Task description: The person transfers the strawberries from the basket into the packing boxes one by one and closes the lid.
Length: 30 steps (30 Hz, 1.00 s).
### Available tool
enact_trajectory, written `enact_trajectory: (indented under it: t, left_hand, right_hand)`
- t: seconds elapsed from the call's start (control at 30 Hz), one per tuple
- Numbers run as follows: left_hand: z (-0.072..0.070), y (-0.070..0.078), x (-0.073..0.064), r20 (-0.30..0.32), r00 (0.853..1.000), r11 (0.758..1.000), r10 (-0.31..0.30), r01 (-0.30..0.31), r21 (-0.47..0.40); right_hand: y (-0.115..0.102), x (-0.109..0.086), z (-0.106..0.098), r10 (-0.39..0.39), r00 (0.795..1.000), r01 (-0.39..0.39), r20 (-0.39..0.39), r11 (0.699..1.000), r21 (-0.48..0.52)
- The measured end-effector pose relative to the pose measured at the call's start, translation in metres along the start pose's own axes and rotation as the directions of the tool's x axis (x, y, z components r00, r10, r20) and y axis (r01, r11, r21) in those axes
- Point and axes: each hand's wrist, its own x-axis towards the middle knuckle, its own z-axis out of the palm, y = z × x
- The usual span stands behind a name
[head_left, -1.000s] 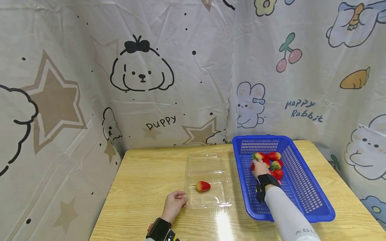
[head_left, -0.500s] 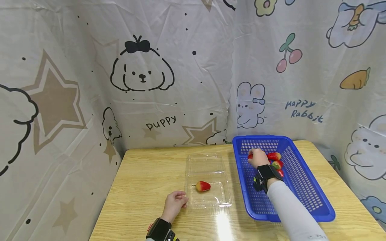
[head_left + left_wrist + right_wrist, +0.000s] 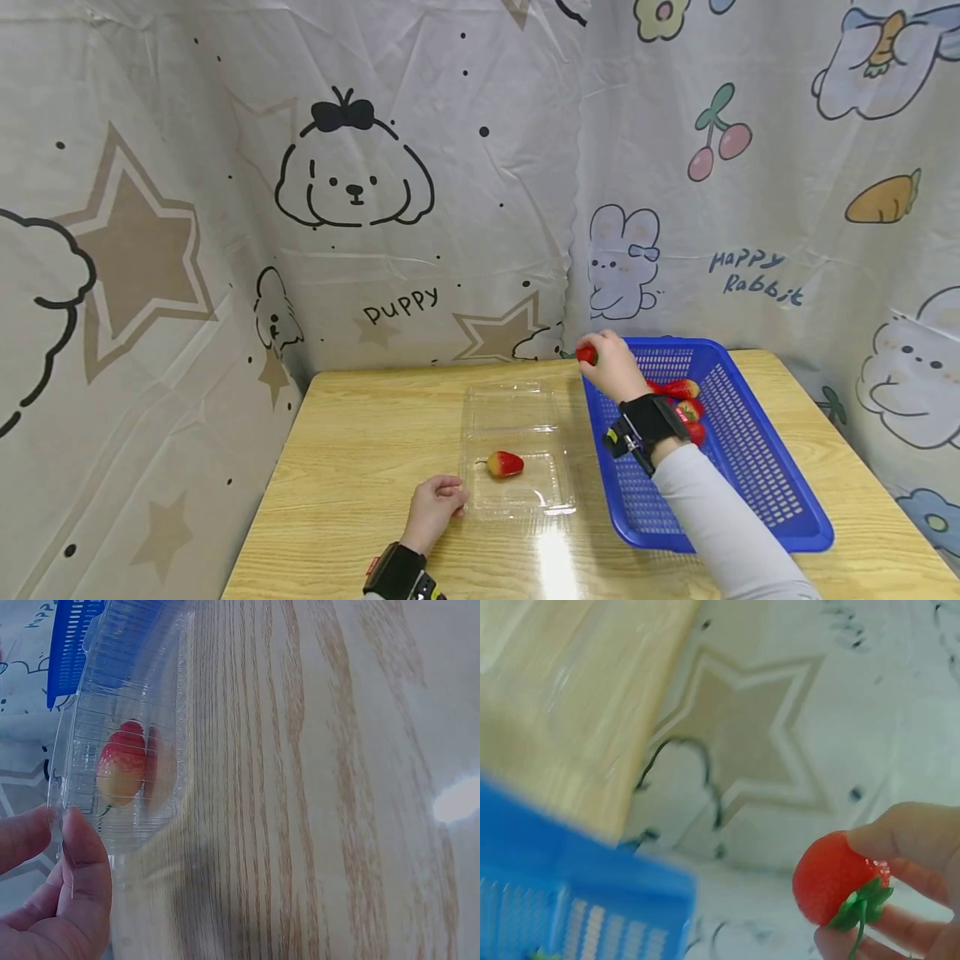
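Note:
My right hand (image 3: 617, 367) is raised at the far left corner of the blue basket (image 3: 780, 479). Between its thumb and fingers it pinches a red strawberry (image 3: 831, 879) with green leaves and a stem. On the table, my left hand (image 3: 437, 507) pinches the near left edge of an opened clear plastic clamshell box (image 3: 161, 817). One red and yellow strawberry (image 3: 506, 464) lies in the box's near half. Several more strawberries (image 3: 681, 389) are in the basket, partly hidden by my right hand and wrist.
The wooden table (image 3: 360, 442) carries the box in the middle and the basket at the right. A printed curtain (image 3: 480, 208) hangs along the table's back and sides. The basket's raised wall stands just right of the box.
My right hand has gripped a strawberry among those in the basket, lifted it, and moved left to above the basket's far left corner. The left hand has stayed at the box edge.

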Motion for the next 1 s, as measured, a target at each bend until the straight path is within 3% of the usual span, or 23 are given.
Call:
enact_trajectory:
  t: [0.17,0.37,0.57,0.8,1.0]
  left_hand:
    - [0.0,-0.001,0.0,-0.002,1.0,1.0,0.008,-0.008,0.005]
    - [0.0,-0.002,0.0,-0.002,1.0,1.0,0.018,-0.018,0.002]
    - [0.0,-0.002,0.001,-0.003,1.0,1.0,0.019,-0.019,-0.006]
    - [0.0,-0.001,0.001,-0.001,1.0,1.0,0.004,-0.004,0.001]
    - [-0.001,-0.001,0.0,0.013,1.0,1.0,0.011,-0.011,-0.008]
  right_hand:
    - [-0.022,0.0,0.007,-0.17,0.985,0.164,0.028,0.973,0.162]
    - [-0.037,-0.005,0.027,-0.361,0.93,0.334,0.065,0.908,0.253]
    - [-0.049,-0.015,0.055,-0.434,0.877,0.381,0.205,0.889,0.253]
    - [-0.056,-0.028,0.094,-0.525,0.776,0.459,0.35,0.85,0.256]
    - [-0.061,-0.04,0.119,-0.447,0.731,0.399,0.516,0.893,0.208]
